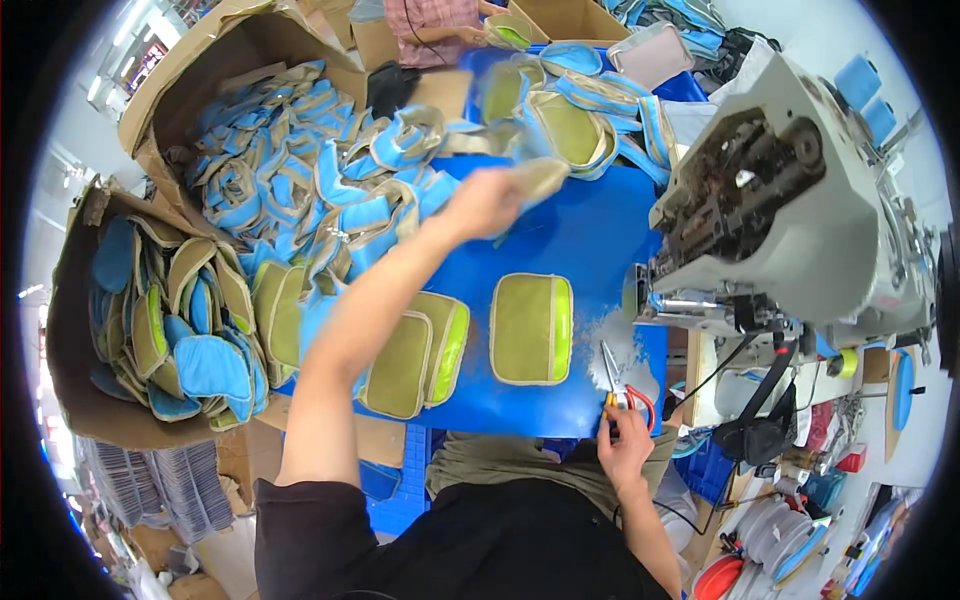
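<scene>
My left hand (485,205), smeared by motion, reaches over the far part of the blue table with its fingers closed on a khaki fabric piece (541,181), also blurred. Down by the table's near edge, my right hand (625,446) has its fingers closed at the handles of scissors (633,400); the blades point away from me. An olive panel (531,330) with a bright green strip lies flat in front of me. Left of it, an olive panel (398,365) overlaps another (446,348), partly behind my left forearm.
Blue-and-khaki fabric bands (290,165) spill from a large carton (160,110). Another carton (75,370) holds olive and blue panels. A grey sewing machine (810,220) stands on the right. Across the table (610,235), fabric cases (575,130) are piled near another person (440,30).
</scene>
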`<state>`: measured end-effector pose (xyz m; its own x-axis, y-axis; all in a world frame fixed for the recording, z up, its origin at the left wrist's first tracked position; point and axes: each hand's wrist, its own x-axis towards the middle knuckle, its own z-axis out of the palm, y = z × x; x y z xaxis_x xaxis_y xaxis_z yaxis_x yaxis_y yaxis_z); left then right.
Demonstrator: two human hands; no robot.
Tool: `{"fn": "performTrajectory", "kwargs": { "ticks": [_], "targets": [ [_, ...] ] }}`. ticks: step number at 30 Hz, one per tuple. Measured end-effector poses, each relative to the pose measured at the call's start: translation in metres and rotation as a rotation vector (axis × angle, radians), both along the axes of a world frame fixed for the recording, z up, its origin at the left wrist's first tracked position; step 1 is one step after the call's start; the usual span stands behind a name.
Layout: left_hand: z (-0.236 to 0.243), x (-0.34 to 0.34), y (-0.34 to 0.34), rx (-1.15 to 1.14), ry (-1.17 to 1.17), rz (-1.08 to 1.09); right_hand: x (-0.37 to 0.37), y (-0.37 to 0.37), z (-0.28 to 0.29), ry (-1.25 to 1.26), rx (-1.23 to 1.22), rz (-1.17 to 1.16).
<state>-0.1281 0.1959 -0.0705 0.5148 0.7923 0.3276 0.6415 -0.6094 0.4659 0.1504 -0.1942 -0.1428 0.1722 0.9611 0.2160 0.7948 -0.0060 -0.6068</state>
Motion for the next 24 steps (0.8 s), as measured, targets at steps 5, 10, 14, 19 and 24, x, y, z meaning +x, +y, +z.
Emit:
{"fn": "performTrajectory", "kwargs": {
  "ticks": [5, 10, 14, 19, 24],
  "targets": [
    [0.092, 0.024, 0.091, -0.018, -0.363, 0.058, -0.002, 0.002, -0.003, -0.012, -0.076, -0.010],
    [0.094, 0.016, 0.211, 0.164, -0.455, 0.194, -0.001, 0.011, 0.001, -0.048, -0.052, 0.017],
    [-0.027, -0.048, 0.252, 0.056, 0.325, 0.491, -0.005, 0.014, -0.002, -0.027, -0.051, -0.003],
    [-0.096, -0.058, 0.214, -0.231, 0.630, 0.715, -0.007, 0.012, 0.002, -0.028, -0.091, -0.039],
    [-0.114, -0.103, 0.249, -0.294, 0.513, 0.602, -0.004, 0.021, -0.004, -0.002, -0.083, -0.003]
  ]
}}
